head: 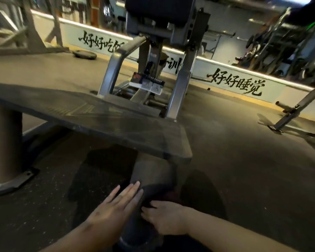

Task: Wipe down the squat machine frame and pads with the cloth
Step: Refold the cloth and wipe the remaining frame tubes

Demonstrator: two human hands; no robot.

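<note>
Cloth point(155, 193) — dark, indistinct — clamped in right hand point(164, 218) fingers; left hand point(115, 206) fingers flat, together.

Left hand point(115, 206) flat, right hand point(164, 217) seemingly curled.

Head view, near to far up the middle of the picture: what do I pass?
left hand and right hand → dark cloth → footplate → label placard → lettered wall
</note>
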